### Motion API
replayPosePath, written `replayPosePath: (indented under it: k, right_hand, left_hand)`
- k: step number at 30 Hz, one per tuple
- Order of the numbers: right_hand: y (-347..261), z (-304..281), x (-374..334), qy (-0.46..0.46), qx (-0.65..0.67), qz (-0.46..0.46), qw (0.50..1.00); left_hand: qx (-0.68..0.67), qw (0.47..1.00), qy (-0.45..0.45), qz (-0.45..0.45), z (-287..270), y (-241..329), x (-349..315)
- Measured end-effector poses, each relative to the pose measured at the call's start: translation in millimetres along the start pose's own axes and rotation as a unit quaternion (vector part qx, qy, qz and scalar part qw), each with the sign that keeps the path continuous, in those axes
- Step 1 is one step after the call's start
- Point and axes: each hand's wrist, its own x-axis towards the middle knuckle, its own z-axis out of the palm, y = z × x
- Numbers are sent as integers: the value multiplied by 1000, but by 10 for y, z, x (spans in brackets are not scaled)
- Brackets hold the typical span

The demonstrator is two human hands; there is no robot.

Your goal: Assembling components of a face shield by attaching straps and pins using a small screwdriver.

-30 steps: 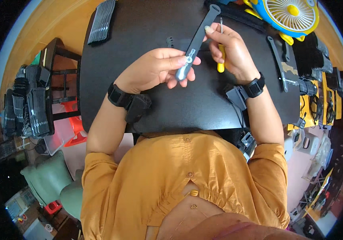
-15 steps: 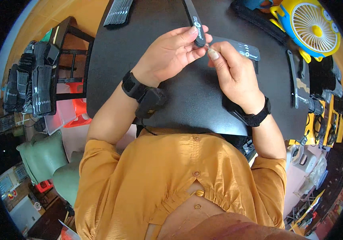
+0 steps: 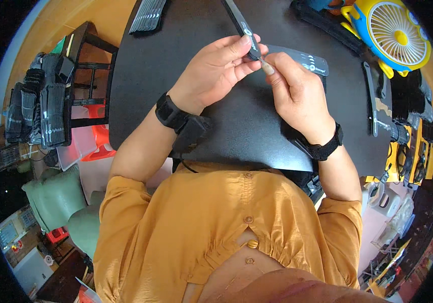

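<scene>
My left hand [image 3: 214, 73] holds a flat black strap [image 3: 237, 19] with white print and a rounded near end. The thumb lies on top of it and the fingers curl beneath. The strap slants up and away to the left over the dark table [image 3: 231, 134]. At the rounded end, my right hand [image 3: 302, 98] is closed in a pinch of thumb and forefinger. Whatever sits between those fingertips is too small to make out. Partly hidden behind the right hand lies a dark flat piece [image 3: 315, 63] with white marks and a rounded corner.
Several overlapping black strips [image 3: 148, 16] lie at the table's far left. A yellow-and-blue fan [image 3: 400, 38] stands at the far right, with a long black strap [image 3: 369, 98] nearer me. Left of the table, a dark stand [image 3: 91, 65] sits beside piled black strips [image 3: 52, 113].
The strap's far end has swung left, so it slants more. The right fingertips have shifted slightly left at its rounded end. Both hands remain in nearly the same place.
</scene>
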Motion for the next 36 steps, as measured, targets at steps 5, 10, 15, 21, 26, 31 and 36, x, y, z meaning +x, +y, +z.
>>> replayPosePath:
  k: [5, 10, 15, 21, 26, 31, 36]
  right_hand:
    - [-6, 21, 6, 35, 23, 22, 999]
    - [85, 115, 58, 68, 67, -33, 995]
    - [66, 118, 60, 54, 175, 9, 983]
    - [18, 155, 50, 88, 159, 29, 983]
    - [-20, 131, 38, 83, 233, 58, 967]
    - [-59, 108, 23, 76, 262, 86, 958]
    - [-152, -16, 70, 39, 357, 158, 920]
  left_hand:
    - [35, 999, 22, 13, 21, -47, -2]
    - [19, 1000, -17, 0, -10, -65, -2]
    - [140, 989, 55, -15, 150, 27, -30]
    - [510, 849, 127, 50, 333, 89, -119]
    - [484, 866, 62, 112, 259, 41, -121]
    - [459, 869, 47, 176, 298, -6, -153]
    - [445, 875, 21, 191, 273, -16, -173]
